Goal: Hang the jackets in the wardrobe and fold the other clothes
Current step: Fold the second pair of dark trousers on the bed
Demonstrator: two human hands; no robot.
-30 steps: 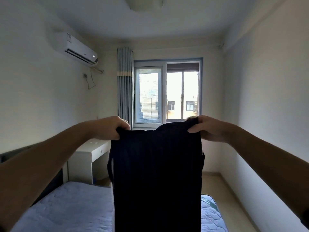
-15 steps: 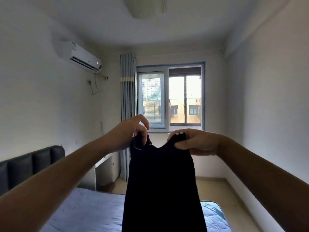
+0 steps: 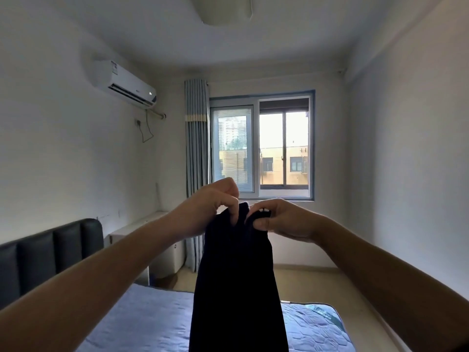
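A dark navy, almost black garment hangs straight down in front of me, folded lengthwise into a narrow strip above the bed. My left hand pinches its top edge from the left. My right hand grips the same top edge from the right, and the two hands nearly touch. A small white mark shows at the garment's top by my right fingers. The garment's lower end runs out of the frame. No jacket or wardrobe is in view.
A bed with a blue quilted mattress and a dark padded headboard lies below the garment. A white desk stands by the left wall. Beyond are a curtain, a window and bare floor to the right.
My hands have come together, bringing the two top corners of the garment close, so it went from spread wide to a narrow folded strip. The view has tilted slightly upward.
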